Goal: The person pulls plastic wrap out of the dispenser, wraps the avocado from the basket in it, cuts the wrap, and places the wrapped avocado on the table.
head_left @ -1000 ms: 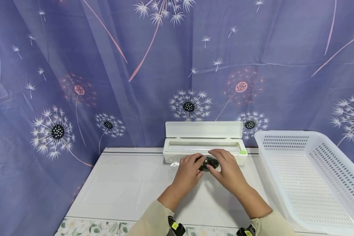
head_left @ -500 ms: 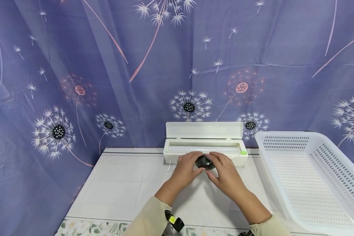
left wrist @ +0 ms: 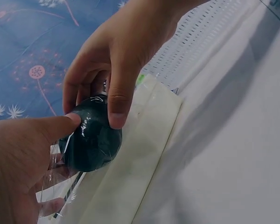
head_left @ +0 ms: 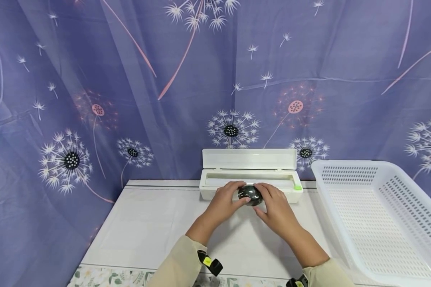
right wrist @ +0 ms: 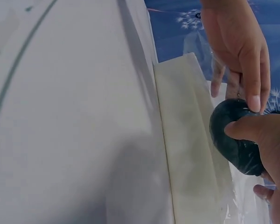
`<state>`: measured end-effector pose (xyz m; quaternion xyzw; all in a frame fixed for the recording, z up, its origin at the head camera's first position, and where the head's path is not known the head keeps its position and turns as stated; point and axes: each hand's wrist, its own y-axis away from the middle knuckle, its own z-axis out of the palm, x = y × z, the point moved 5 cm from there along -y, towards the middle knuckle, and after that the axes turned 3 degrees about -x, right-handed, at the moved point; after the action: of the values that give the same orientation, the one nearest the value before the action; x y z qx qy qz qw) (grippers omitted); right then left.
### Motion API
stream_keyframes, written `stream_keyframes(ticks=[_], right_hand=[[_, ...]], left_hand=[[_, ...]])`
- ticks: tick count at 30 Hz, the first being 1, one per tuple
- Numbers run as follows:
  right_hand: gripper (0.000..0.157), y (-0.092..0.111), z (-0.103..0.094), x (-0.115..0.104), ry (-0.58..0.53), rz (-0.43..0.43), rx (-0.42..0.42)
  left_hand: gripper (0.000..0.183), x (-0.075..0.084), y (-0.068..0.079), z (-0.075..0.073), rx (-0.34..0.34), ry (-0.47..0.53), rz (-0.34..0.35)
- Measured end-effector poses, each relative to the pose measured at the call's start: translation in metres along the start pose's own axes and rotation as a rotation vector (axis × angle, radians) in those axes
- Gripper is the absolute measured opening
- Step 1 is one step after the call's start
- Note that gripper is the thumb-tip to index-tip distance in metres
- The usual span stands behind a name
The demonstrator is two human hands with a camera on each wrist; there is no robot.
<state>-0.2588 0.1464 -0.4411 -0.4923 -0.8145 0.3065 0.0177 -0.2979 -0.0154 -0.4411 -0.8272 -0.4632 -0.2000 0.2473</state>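
Observation:
A glossy, dark green oval fruit (head_left: 250, 194) with clear cling film about it is held between both hands, in front of a white cling film dispenser (head_left: 251, 183). My left hand (head_left: 220, 203) grips its left side, thumb lying over the surface in the left wrist view. From the right, my right hand (head_left: 279, 207) holds it between thumb and fingers. Loose, wrinkled cling film (left wrist: 56, 182) hangs by the left fingers. The fruit's underside is hidden in the head view.
The dispenser's lid (head_left: 249, 159) stands raised, a film roll (head_left: 233, 182) inside and a green slider (head_left: 297, 187) at its right end. A white perforated basket (head_left: 373, 223) sits on the right of the white-covered table (head_left: 140, 223). Behind hangs a blue dandelion curtain (head_left: 165, 131).
Both hands have turned the fruit and shifted their fingers on it, so more of its dark top shows. The film seen left of the left hand no longer shows there in the head view.

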Motion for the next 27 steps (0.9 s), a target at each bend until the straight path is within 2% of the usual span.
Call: stream_keyframes(ticks=[4, 8, 12, 18, 27], right_hand=[[0.074, -0.003, 0.0, 0.002, 0.001, 0.003, -0.004], [0.074, -0.005, 0.0, 0.004, 0.001, -0.001, 0.006], [0.074, -0.008, 0.001, 0.006, -0.007, 0.0, -0.001], [0.074, -0.012, 0.002, 0.009, -0.023, 0.001, -0.022], [0.072, -0.021, 0.003, 0.012, -0.036, -0.001, -0.024]], left_hand=[[0.05, -0.002, -0.001, -0.001, -0.011, 0.024, -0.007], [0.058, -0.002, -0.002, 0.0, -0.016, 0.029, -0.005], [0.067, -0.001, -0.004, 0.001, -0.007, -0.038, 0.018], [0.069, 0.002, -0.007, 0.005, 0.03, -0.161, 0.054], [0.069, -0.001, -0.008, 0.01, 0.093, -0.191, 0.034]])
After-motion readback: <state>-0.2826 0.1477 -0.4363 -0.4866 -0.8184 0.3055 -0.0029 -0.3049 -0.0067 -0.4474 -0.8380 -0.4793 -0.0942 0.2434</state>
